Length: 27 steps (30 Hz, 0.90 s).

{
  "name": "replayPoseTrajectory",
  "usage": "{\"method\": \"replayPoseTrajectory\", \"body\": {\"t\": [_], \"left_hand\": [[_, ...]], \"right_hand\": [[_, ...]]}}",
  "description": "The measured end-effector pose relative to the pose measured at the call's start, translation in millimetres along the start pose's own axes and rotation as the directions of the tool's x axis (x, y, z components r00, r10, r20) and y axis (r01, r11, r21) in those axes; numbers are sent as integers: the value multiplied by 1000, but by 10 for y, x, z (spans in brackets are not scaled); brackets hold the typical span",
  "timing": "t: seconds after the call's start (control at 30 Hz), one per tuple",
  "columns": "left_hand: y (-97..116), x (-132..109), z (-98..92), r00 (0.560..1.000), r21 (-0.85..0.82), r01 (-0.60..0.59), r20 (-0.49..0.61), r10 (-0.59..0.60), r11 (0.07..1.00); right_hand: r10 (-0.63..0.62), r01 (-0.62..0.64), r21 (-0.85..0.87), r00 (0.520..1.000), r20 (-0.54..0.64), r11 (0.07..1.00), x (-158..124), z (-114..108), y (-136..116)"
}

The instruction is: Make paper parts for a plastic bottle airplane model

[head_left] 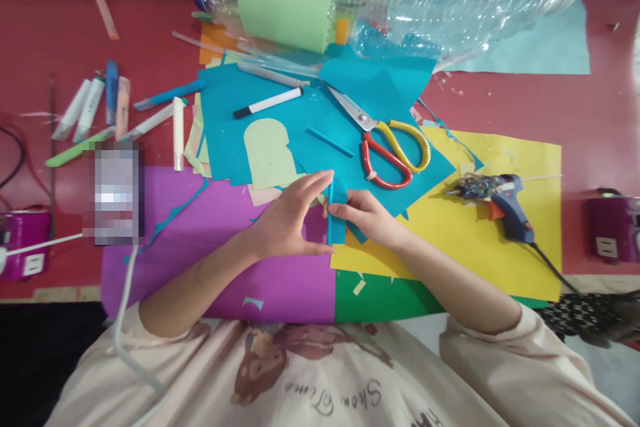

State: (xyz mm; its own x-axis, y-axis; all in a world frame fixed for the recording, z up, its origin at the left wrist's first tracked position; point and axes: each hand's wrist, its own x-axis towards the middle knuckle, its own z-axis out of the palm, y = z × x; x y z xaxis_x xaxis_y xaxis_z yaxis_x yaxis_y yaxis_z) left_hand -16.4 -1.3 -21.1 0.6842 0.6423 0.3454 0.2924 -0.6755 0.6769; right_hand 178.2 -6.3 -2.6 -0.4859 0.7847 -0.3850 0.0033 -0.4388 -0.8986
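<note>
Scissors (pixel 373 125) w/ red & yellow handles lie on a blue sheet (pixel 225 137), blades pointing fwd & left. Blue paper strip (pixel 339 233) is nr side of scissors, a bit left of the handles, one long edge rolled or folded. R hand (pixel 373 217), nr side of scissors, pinches the strip about mid-length btwn thumb & fingers. L hand (pixel 287 217), nr side & left of scissors, is spread wide, thumb & fingertips by the strip's two ends; can't tell if they touch it. Thin blue roll (pixel 330 141) is just left of scissors; pale green cutout (pixel 270 153) & b/w marker (pixel 270 103) further left. Purple sheet (pixel 200 280) is nr side & left of scissors, yellow sheet (pixel 440 213) nr side & right. Glue gun (pixel 510 210) lies on the yellow, right of scissors. Plastic bottles (pixel 445 0) are piled beyond scissors.
</note>
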Motion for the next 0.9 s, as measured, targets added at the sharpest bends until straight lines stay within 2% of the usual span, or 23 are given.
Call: {"method": "replayPoseTrajectory", "body": {"t": [0.13, 0.37, 0.6, 0.9], "left_hand": [[10, -1, 7, 1000, 16, 4, -8, -4, 1000], [-5, -6, -32, 999, 57, 9, -48, -6, 998], [-10, 2, -55, 999, 73, -16, -33, 18, 997], [-16, 20, -34, 996, 249, -70, 65, 55, 966]], "right_hand": [[1, -1, -7, 1000, 15, 1000, 1, 1, -2], [-9, -2, -188, 998, -57, 982, -13, 28, -18], [-42, 25, -190, 995, -88, 982, -27, 39, -25], [-145, 118, -316, 987, -62, 941, -8, 42, -2]]}}
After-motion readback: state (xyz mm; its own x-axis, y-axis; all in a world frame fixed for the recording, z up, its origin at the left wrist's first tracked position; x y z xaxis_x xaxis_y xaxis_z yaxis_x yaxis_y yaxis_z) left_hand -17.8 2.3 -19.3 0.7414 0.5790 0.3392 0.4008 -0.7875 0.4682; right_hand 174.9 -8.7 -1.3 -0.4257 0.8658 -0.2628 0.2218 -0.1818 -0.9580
